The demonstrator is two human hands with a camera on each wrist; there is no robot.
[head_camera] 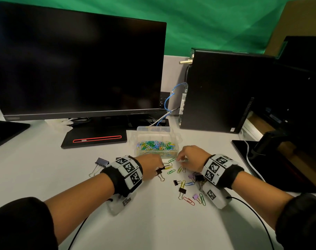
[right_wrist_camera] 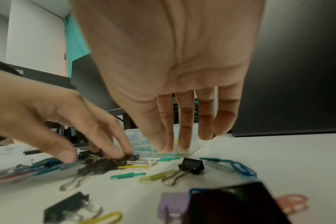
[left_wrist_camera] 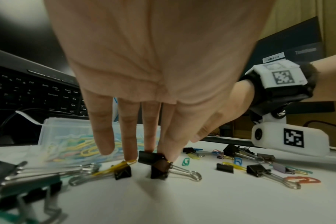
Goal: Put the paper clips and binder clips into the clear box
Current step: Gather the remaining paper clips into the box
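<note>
Two hands work over a white surface strewn with clips. The left hand reaches down with straight fingers, its thumb and forefinger pinching a black binder clip that stands on the surface; a yellow paper clip lies touching the middle fingertip. The right hand hangs just at 3 o'clock of the left, its fingers straight and relaxed with the tips down near the box, holding nothing that shows. The clear box sits at 12 o'clock of both hands, just beside them, its near compartment filled with coloured paper clips. More binder clips and paper clips lie scattered at 6 o'clock of the right hand, and a larger binder clip lies at 9 o'clock of the left wrist. A dark monitor stands at 11 o'clock behind the box, a black computer tower at 1 o'clock.
</note>
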